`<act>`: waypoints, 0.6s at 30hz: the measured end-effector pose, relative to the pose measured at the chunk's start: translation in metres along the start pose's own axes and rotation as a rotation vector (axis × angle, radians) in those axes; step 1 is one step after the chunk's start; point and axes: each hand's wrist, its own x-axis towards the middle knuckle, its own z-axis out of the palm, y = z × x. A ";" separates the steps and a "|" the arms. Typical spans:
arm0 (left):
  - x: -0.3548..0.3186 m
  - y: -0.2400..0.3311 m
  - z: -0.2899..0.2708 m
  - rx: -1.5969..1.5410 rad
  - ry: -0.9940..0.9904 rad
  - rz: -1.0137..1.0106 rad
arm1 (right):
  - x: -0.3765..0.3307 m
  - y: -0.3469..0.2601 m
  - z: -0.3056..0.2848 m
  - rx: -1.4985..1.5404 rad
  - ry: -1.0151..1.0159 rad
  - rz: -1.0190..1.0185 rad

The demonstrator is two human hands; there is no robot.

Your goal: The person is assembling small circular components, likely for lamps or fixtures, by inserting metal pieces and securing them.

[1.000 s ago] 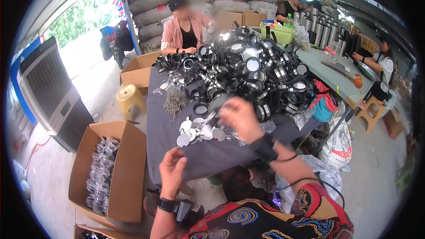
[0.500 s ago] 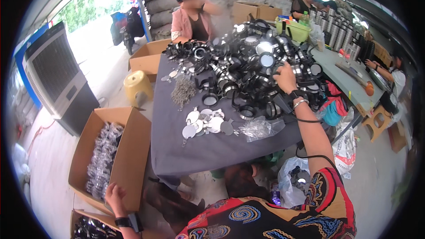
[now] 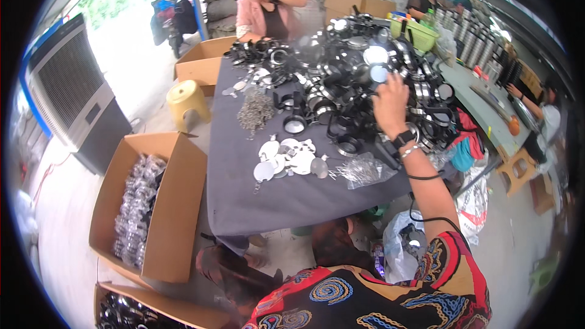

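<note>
Right-hand grip [image 3: 391, 102] right of frame centre, fingers over a pile of black-and-silver ring-shaped parts [image 3: 323, 108]; exact contact hidden. Pile fills the far side of the grey-covered tabletop [image 3: 244, 207]. Mid-frame, nearer: loose pale discs [image 3: 264, 171], clear bag [image 3: 368, 172] of thin pins just right of them, heap of small metal bits [image 3: 256, 111] above. Lower left: open carton [image 3: 177, 219] of clear-wrapped pieces. Upper left: yellow stool [image 3: 187, 99], tall air cooler [image 3: 79, 85]. Top centre: co-worker in pink [image 3: 251, 19], one arm raised.

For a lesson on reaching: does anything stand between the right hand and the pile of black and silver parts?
Nothing visible does: the right hand overlaps the pile in this view. Whether it grips a part cannot be made out.
</note>
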 end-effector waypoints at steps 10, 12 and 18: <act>0.019 -0.006 0.002 0.464 -0.098 0.097 | -0.040 0.006 -0.008 0.457 0.018 -0.083; 0.009 -0.017 -0.014 0.584 -0.119 0.098 | -0.051 0.034 -0.020 0.672 -0.006 0.200; 0.001 -0.020 -0.002 0.817 -0.152 0.155 | -0.119 0.083 -0.054 0.665 -0.153 0.523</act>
